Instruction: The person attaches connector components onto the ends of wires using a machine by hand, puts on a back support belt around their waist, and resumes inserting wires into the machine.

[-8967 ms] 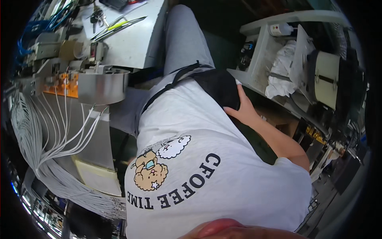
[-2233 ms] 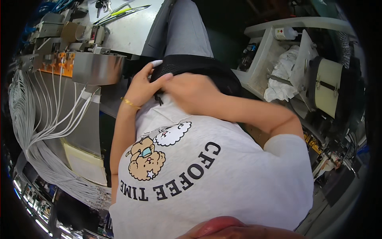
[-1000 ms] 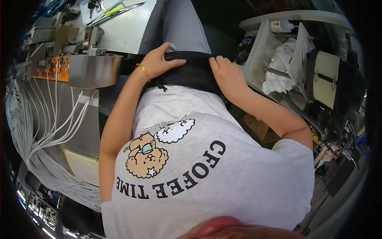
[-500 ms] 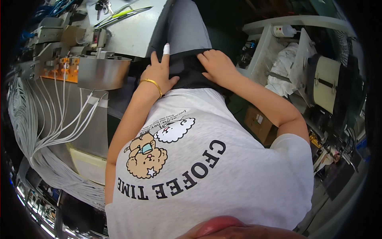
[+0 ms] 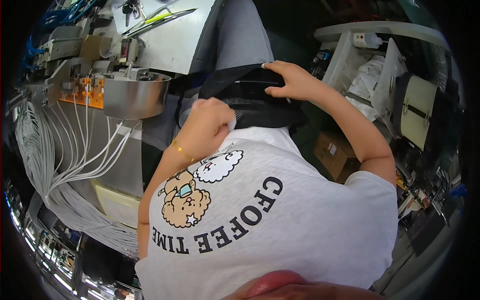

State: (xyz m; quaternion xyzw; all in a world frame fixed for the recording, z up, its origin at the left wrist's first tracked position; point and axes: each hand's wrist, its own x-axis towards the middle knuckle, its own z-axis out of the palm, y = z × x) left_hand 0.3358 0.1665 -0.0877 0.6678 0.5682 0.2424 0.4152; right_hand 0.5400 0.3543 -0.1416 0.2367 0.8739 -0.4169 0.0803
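A piece of black mesh fabric (image 5: pixel 240 118) lies across my lap, and a dark flat thing (image 5: pixel 255 90) with a shiny edge shows in it; I cannot tell its kind. My right hand (image 5: pixel 297 82) holds the fabric's far right edge, its fingers over the top and the thumb lower on the dark part. At the fabric's left side my left hand (image 5: pixel 206 122) is closed, with the fingers curled in. A white wrap on one of its fingers shows at the knuckles. What it pinches, if anything, is hidden. A gold bracelet (image 5: pixel 181 150) circles that wrist.
Left of me stand a round metal housing (image 5: pixel 137 97), orange terminal parts (image 5: pixel 90 92) and bundled white cables (image 5: pixel 75 212). A pen and keys (image 5: pixel 131 11) lie on the metal tabletop (image 5: pixel 175 45). To the right are an open drawer (image 5: pixel 336 60) with a plastic bottle (image 5: pixel 366 40), and a cardboard box (image 5: pixel 336 156).
My left hand has drawn back toward my body, its spread fingers curling closed. My right hand moved slightly right, and the black fabric now lies more unfolded, showing its mesh.
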